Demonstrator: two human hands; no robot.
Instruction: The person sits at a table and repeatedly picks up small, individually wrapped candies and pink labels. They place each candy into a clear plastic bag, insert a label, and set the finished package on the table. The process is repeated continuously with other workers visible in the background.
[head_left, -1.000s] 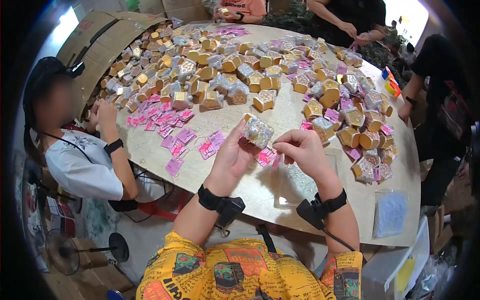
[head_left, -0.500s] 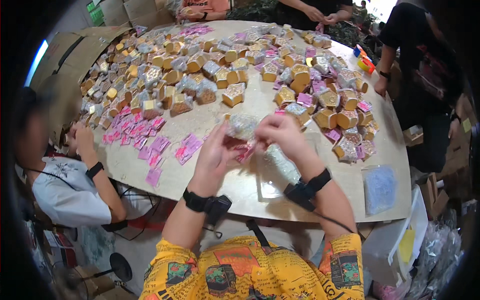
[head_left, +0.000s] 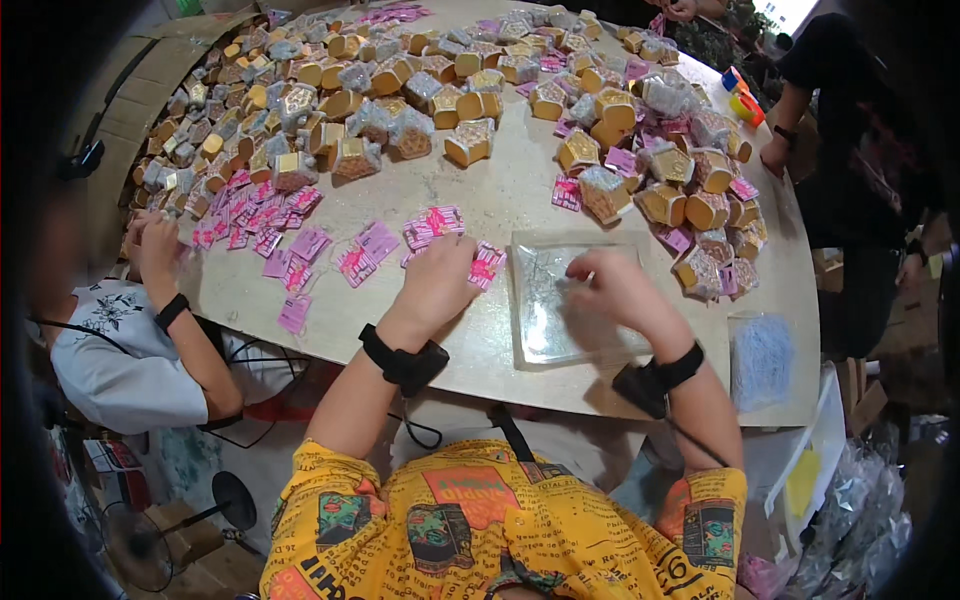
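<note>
My left hand is low over a few pink striped cards, its fingers curled down and closed at the edge of one card. Those fingertips are partly hidden. Over a flat stack of clear plastic bags hovers my right hand, with bent fingers slightly apart and nothing visible in them. Beyond it, a bubble-wrapped gold piece lies at the front of the right-hand pile, beside a pink card.
Many wrapped gold pieces cover the table's far left. More pink cards lie before them. Tape rolls and a bag of bluish shreds sit at right. A co-worker's hands are at left; another person stands at right.
The wrapped piece and pink card have left my hands; a wrapped piece now lies at the right pile's front. My left hand moved down to the cards, my right over the bags.
</note>
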